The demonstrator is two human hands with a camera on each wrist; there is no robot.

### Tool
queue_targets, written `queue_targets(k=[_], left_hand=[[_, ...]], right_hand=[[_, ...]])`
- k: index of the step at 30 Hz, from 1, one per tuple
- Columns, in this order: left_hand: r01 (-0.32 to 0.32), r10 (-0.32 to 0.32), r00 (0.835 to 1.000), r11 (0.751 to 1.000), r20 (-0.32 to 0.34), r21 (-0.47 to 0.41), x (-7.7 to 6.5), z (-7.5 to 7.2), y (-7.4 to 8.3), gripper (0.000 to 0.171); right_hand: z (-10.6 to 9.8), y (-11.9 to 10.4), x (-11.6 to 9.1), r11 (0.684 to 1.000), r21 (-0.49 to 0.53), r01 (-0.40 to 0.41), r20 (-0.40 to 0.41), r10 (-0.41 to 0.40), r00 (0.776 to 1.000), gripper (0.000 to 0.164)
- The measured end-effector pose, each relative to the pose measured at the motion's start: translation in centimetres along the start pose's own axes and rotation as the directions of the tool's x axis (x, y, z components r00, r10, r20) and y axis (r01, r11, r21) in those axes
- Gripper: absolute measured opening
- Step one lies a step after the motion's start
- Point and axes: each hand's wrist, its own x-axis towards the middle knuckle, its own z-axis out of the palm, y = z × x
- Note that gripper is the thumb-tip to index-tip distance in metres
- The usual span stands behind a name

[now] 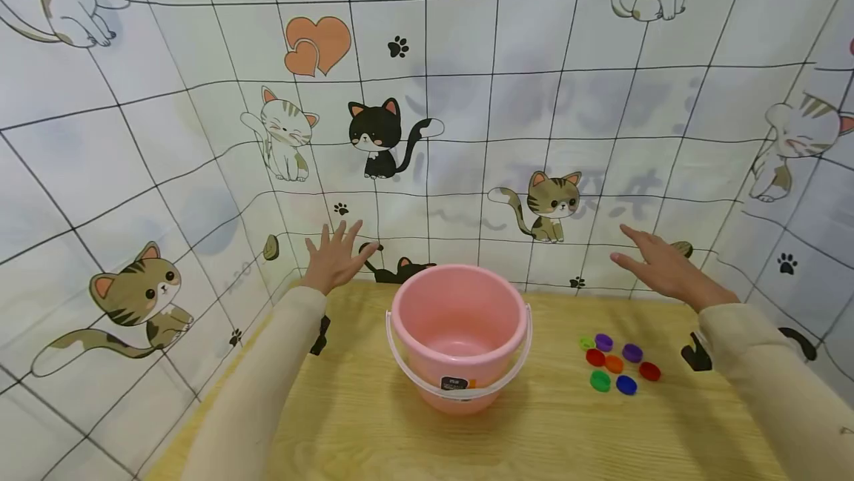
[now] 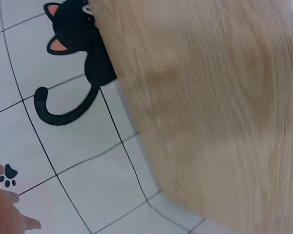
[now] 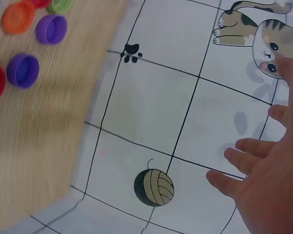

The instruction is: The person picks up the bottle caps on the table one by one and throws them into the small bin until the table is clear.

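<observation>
A pink bucket (image 1: 460,385) with a pale handle stands upright on the wooden table, between the two hands. My left hand (image 1: 335,259) is raised to the left of the bucket with fingers spread, holding nothing; the left wrist view catches only a few of its fingertips (image 2: 31,223). On the right, my right hand (image 1: 670,270) hovers with fingers extended, also holding nothing. Nearest to it, several small round caps lie on the table, among them a green cap (image 1: 600,381), a blue cap (image 1: 626,385), an orange cap (image 1: 614,364) and a purple cap (image 3: 23,70).
The light wood table (image 1: 347,422) ends against a white gridded sheet (image 1: 460,110) printed with cartoon cats, which hangs behind and at both sides. A dark strap piece (image 1: 697,353) shows at the right wrist.
</observation>
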Motion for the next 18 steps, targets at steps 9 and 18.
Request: queue_targets(k=[9, 18], left_hand=[[0.018, -0.006, 1.0, 0.85, 0.026, -0.527, -2.4, 0.7, 1.7, 0.083], [0.075, 0.187, 0.961, 0.528, 0.202, -0.846, -5.2, 2.8, 5.6, 0.062]], right_hand=[[2.0, -2.5, -2.6, 0.988, 0.15, 0.047, -0.135, -0.027, 0.99, 0.076], [4.8, -4.6, -5.3, 0.964, 0.242, 0.111, -0.182, -0.067, 0.981, 0.071]])
